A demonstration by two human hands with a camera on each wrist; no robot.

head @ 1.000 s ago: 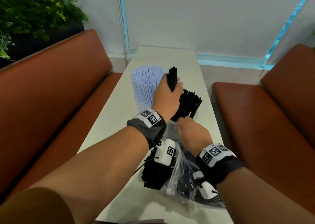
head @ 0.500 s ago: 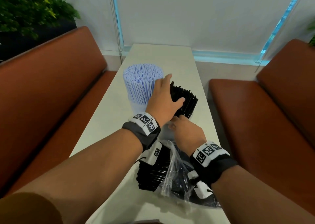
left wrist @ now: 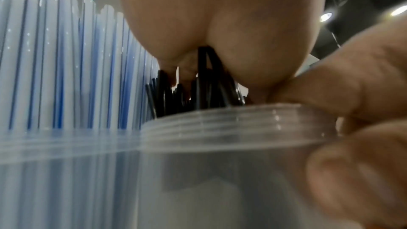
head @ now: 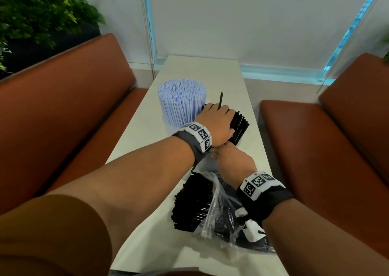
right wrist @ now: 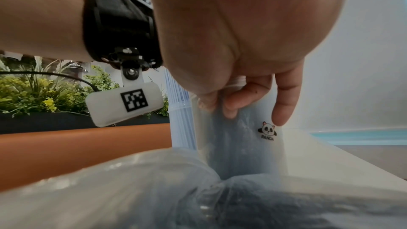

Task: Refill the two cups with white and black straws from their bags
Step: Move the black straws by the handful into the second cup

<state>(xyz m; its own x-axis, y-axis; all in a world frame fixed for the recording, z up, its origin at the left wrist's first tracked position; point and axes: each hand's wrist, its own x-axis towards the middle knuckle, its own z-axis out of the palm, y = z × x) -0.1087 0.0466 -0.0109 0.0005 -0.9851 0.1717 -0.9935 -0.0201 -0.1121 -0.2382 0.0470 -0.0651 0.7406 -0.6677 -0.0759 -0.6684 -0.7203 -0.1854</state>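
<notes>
My left hand (head: 217,118) lies palm down on the tops of the black straws (head: 240,126) standing in a clear cup (left wrist: 242,124). One black straw (head: 221,100) pokes up between its fingers. From the left wrist the palm (left wrist: 220,23) sits right over the straw tips (left wrist: 202,83). My right hand (head: 231,160) grips that cup from the near side, its fingers (right wrist: 284,104) wrapped on the wall by a panda logo. The white straws (head: 182,103) fill the other cup just to the left. A clear bag of black straws (head: 195,204) lies in front of me.
The narrow white table (head: 200,71) runs away from me toward the wall. Brown bench seats (head: 73,111) flank it on both sides. Green plants (head: 42,13) stand behind the left bench. The bag's loose plastic (head: 219,223) is bunched under my right wrist.
My left hand held a small bundle of black straws above the cup; it lowered them in and now rests flat on the straw tops. The right hand has stayed on the cup.
</notes>
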